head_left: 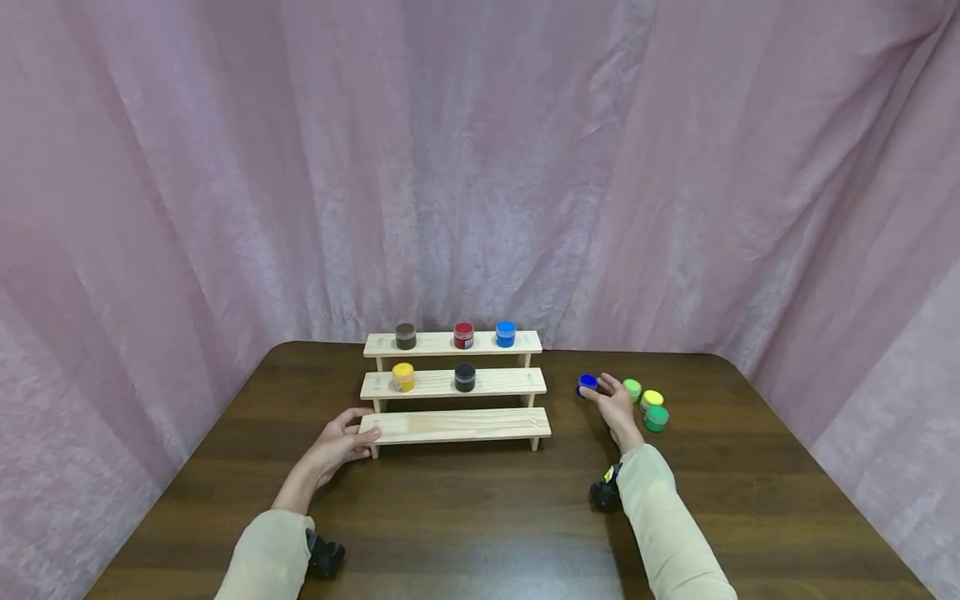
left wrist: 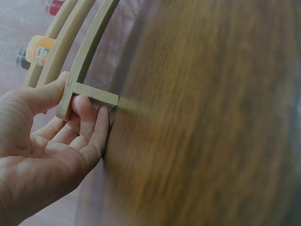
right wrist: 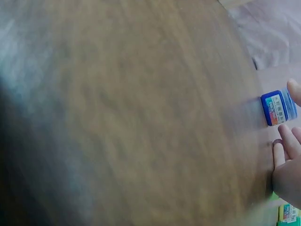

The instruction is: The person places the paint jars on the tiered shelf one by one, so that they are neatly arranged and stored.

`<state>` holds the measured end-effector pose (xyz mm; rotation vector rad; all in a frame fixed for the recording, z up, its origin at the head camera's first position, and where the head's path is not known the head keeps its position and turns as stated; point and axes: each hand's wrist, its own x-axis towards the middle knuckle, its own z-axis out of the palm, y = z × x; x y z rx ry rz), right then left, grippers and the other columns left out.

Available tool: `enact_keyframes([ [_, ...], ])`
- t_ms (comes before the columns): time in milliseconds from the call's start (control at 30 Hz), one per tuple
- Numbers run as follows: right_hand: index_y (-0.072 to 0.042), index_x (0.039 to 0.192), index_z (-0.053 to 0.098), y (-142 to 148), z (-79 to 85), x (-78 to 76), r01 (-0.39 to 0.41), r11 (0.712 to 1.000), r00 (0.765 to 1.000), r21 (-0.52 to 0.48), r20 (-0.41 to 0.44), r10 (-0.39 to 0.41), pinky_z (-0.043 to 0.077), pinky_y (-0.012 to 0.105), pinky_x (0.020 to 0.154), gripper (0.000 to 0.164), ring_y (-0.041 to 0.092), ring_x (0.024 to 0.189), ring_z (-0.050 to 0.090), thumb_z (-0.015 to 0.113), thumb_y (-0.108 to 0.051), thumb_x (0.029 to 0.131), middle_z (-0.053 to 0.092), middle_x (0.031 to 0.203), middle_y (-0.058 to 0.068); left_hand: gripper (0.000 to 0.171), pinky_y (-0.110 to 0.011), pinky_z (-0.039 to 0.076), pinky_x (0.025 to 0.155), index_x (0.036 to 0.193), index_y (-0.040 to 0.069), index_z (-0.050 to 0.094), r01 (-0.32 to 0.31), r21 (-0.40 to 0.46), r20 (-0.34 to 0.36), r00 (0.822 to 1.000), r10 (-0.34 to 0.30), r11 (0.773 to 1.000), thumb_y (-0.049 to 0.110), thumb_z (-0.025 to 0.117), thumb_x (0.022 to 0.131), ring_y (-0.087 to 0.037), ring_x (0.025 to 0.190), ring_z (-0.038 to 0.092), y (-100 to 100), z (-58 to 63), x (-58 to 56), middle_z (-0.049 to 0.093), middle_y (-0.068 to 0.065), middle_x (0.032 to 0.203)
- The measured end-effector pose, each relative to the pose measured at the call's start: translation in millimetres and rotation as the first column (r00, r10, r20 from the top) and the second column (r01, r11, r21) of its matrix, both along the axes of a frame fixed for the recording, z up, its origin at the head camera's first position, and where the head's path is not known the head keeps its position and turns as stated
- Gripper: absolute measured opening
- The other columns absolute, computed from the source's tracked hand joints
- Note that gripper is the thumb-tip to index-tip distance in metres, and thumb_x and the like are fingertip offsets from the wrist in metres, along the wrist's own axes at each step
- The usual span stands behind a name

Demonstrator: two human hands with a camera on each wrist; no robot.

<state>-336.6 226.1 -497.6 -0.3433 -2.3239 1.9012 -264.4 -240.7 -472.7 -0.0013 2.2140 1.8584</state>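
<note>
The person's left hand (head_left: 341, 442) gripped the left end of the wooden rack (head_left: 455, 383), thumb on top of the lowest step and fingers (left wrist: 87, 110) curled under it beside the leg. The rack stood at twelve o'clock from the person, with three steps rising toward the pink curtain (head_left: 480, 167).

The right hand (head_left: 617, 407) lay at two o'clock on the dark wooden table (head_left: 480, 517), fingers loosely spread and holding nothing, with the fingertips at the dark blue jar (head_left: 587, 384); whether they touched it could not be told. In the right wrist view that jar (right wrist: 278, 108) carried a small multicoloured label, too blurred to read.

Just right of the hand sat three more jars close together: a light green jar (head_left: 633, 389), a yellow-green jar (head_left: 651, 400) and a green jar (head_left: 656, 417). Nothing stood between the hand and the blue jar.

On the rack were five jars. The top step held three: a brown jar (head_left: 406, 335), a red jar (head_left: 463, 335) and a blue jar (head_left: 506, 333). The middle step held two: a yellow jar (head_left: 403, 377) and a black jar (head_left: 465, 377). The lowest step was bare. The yellow jar's label showed in the left wrist view (left wrist: 40, 49), its writing unreadable.

That made nine jars in all, four on the table and five on the rack. A dark wrist camera (head_left: 605, 492) sat below the right sleeve (head_left: 667, 525).
</note>
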Motion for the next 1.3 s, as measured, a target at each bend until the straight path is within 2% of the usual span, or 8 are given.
enact_keyframes([
  [233, 0.003, 0.147, 0.035, 2, -2.2, 0.4, -0.017, 0.998, 1.000, 0.067, 0.011, 0.016, 0.030, 0.049, 0.117, 0.064, 0.039, 0.143, 0.032, 0.064, -0.013, 0.093, 0.038, 0.150, 0.027, 0.057, -0.019, 0.051, 0.067, 0.142, -0.003, 0.034, -0.015, -0.005, 0.012, 1.000, 0.015, 1.000, 0.014, 0.062, 0.095, -0.004, 0.065, 0.056, 1, -0.1, -0.1, 0.063, 0.003, 0.084],
  [367, 0.004, 0.144, 0.040, 1, -2.5, -0.4, -0.027, 0.989, 1.000, 0.144, 0.004, 0.027, 0.032, 0.050, 0.115, 0.059, 0.041, 0.140, 0.036, 0.064, -0.014, 0.093, 0.041, 0.147, 0.030, 0.056, -0.019, 0.052, 0.068, 0.142, -0.003, 0.034, -0.021, -0.011, 0.009, 1.000, 0.021, 1.000, 0.014, 0.062, 0.095, -0.004, 0.065, 0.056, 1, -0.5, -0.3, 0.063, 0.003, 0.084],
  [533, 0.005, 0.142, 0.042, -1, -0.8, -2.1, -0.016, 0.983, 1.000, 0.185, 0.008, 0.014, 0.032, 0.050, 0.115, 0.057, 0.042, 0.138, 0.037, 0.063, -0.016, 0.094, 0.042, 0.145, 0.030, 0.056, -0.019, 0.051, 0.068, 0.142, -0.002, 0.034, -0.018, -0.003, -0.003, 1.000, 0.018, 1.000, 0.014, 0.062, 0.096, -0.003, 0.067, 0.056, 2, -0.7, -2.0, 0.063, 0.003, 0.085],
  [767, -0.001, 0.147, 0.039, -5, 0.1, -6.0, -0.007, 0.969, 1.000, 0.247, 0.023, 0.001, 0.030, 0.050, 0.116, 0.060, 0.043, 0.140, 0.034, 0.063, -0.018, 0.094, 0.039, 0.148, 0.030, 0.057, -0.019, 0.051, 0.067, 0.141, -0.003, 0.034, -0.026, -0.004, 0.001, 1.000, 0.026, 1.000, 0.013, 0.063, 0.095, -0.004, 0.067, 0.055, 3, 0.7, 0.8, 0.062, 0.004, 0.083],
  [900, -0.001, 0.144, 0.044, -8, -1.8, -6.7, 0.013, 0.958, 1.000, 0.286, 0.017, -0.018, 0.033, 0.052, 0.113, 0.058, 0.045, 0.137, 0.038, 0.064, -0.019, 0.093, 0.042, 0.146, 0.030, 0.057, -0.020, 0.051, 0.067, 0.142, -0.003, 0.034, -0.031, -0.013, 0.002, 1.000, 0.031, 0.999, 0.013, 0.062, 0.095, -0.004, 0.068, 0.056, 1, -0.6, 1.9, 0.062, 0.005, 0.082],
  [1000, -0.001, 0.141, 0.047, -9, -2.9, -6.6, 0.040, 0.965, 0.999, 0.260, 0.007, -0.043, 0.035, 0.051, 0.111, 0.055, 0.043, 0.136, 0.041, 0.064, -0.018, 0.093, 0.045, 0.144, 0.029, 0.057, -0.020, 0.051, 0.068, 0.142, -0.003, 0.034, -0.030, -0.015, -0.001, 1.000, 0.030, 0.999, 0.013, 0.062, 0.095, -0.004, 0.068, 0.056, 0, -1.7, 1.9, 0.062, 0.005, 0.082],
  [1167, 0.003, 0.140, 0.047, -9, -1.9, -4.0, 0.089, 0.986, 0.996, 0.140, 0.005, -0.091, 0.036, 0.048, 0.112, 0.053, 0.041, 0.137, 0.042, 0.063, -0.015, 0.093, 0.045, 0.143, 0.029, 0.057, -0.020, 0.050, 0.067, 0.142, -0.003, 0.034, -0.032, -0.014, 0.002, 0.999, 0.032, 0.999, 0.013, 0.062, 0.095, -0.005, 0.066, 0.055, 0, -1.3, 2.7, 0.062, 0.005, 0.082],
  [1300, 0.004, 0.141, 0.045, -6, 0.7, -2.6, 0.089, 0.991, 0.996, 0.096, 0.006, -0.090, 0.035, 0.048, 0.113, 0.053, 0.041, 0.139, 0.039, 0.062, -0.015, 0.095, 0.043, 0.145, 0.029, 0.056, -0.020, 0.050, 0.067, 0.141, -0.003, 0.034, -0.024, -0.004, -0.008, 1.000, 0.024, 1.000, 0.013, 0.062, 0.095, -0.004, 0.066, 0.055, 1, -0.6, 1.7, 0.062, 0.005, 0.081],
])
